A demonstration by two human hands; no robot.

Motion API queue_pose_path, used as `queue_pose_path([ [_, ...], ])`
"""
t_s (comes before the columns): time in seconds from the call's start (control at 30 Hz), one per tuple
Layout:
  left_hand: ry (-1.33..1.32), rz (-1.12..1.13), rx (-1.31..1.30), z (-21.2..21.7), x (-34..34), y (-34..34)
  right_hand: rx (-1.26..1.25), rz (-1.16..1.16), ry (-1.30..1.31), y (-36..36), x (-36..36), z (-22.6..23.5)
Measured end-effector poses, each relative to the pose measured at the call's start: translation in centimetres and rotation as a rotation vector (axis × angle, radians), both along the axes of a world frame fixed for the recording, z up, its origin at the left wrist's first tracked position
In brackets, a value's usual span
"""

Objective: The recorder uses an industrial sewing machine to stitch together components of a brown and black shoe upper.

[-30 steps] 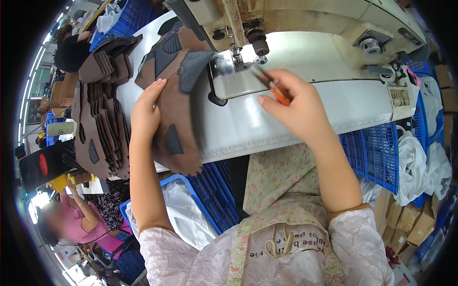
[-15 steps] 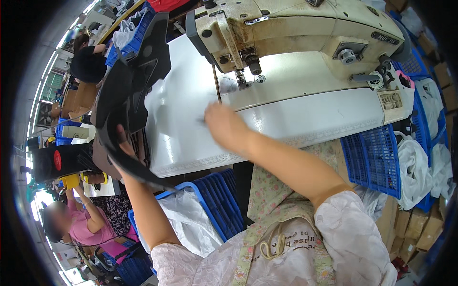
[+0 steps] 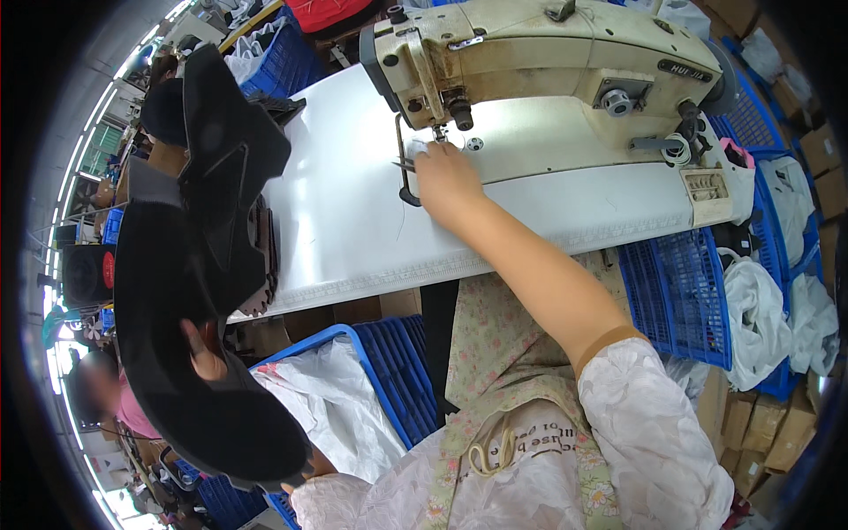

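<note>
My left hand [image 3: 207, 353] grips a large black curved panel [image 3: 163, 309], apparently fabric or foam, raised at the left of the table; parts of the fingers are hidden behind it. My right hand [image 3: 446, 181] is closed just below the needle area of a cream sewing machine [image 3: 530, 62]. Dark pointed tips, like those of thread snips [image 3: 404, 165], stick out to the left of its fingers. The presser foot [image 3: 439, 134] is right beyond my fingertips. A loose thread [image 3: 400, 221] lies on the white tabletop [image 3: 344, 238] nearby.
Brown stacked pieces [image 3: 262, 256] lie at the table's left edge. Below stands a blue crate [image 3: 397, 371] holding a white bag [image 3: 336, 397]. More blue crates [image 3: 676, 291] and cardboard boxes [image 3: 764, 420] are at the right. Another person [image 3: 132, 406] sits at the lower left.
My right hand has moved up and right to the presser foot. My left hand has drawn the black panel down and left, turning its broad face into view.
</note>
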State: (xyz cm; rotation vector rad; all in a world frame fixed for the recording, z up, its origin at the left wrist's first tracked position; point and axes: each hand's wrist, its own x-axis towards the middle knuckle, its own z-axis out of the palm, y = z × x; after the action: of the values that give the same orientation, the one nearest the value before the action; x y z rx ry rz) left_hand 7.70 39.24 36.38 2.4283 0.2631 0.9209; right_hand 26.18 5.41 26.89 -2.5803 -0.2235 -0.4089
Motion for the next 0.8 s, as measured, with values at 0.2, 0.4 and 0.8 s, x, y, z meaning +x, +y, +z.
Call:
queue_pose_path([
  [0.2,0.01,0.074,-0.045,-0.6,-2.4,0.4,-0.136,-0.045,-0.131,-3.7,0.1,-1.1],
  [0.4,0.005,0.128,-0.077,-0.6,-4.0,0.2,0.254,1.018,0.6,1.9,-10.3,1.9],
  [0.8,-0.024,0.192,-0.106,0.2,-6.3,0.1,0.328,1.075,0.606,3.1,-14.1,0.9],
])
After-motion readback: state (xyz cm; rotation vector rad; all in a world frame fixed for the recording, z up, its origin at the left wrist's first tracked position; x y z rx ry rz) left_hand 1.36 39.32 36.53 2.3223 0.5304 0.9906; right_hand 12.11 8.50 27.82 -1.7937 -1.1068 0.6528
